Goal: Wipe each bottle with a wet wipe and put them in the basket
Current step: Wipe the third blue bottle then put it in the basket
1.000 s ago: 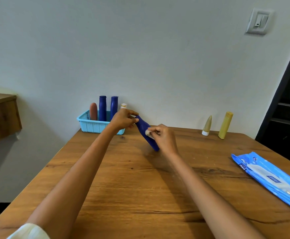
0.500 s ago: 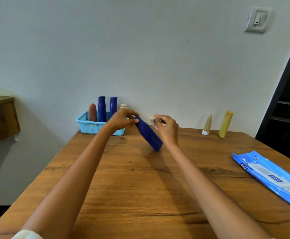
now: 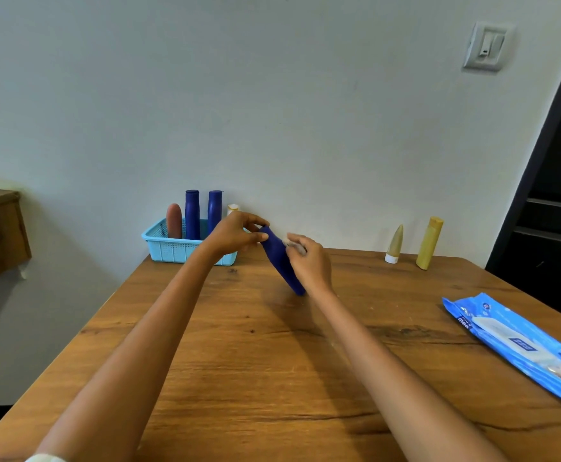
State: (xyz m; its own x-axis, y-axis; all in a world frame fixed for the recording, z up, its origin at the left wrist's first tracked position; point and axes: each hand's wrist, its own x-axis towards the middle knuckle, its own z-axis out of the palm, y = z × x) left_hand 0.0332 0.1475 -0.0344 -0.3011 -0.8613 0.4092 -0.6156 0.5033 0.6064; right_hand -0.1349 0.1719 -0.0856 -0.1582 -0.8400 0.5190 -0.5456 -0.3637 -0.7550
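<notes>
Partly hidden behind the right hand (image 3: pixel 310 263), the blue bottle (image 3: pixel 280 258) tilts over the table (image 3: pixel 272 361), top toward the basket (image 3: pixel 179 250). That hand pinches a blurred wipe (image 3: pixel 293 244) against it; the left hand (image 3: pixel 234 233) grips the top.

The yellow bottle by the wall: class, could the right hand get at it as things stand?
Probably not yet. The path across the table to the yellow bottle looks free, with only the cone-shaped bottle beside it, but the right hand holds a wipe against the blue bottle.
</notes>
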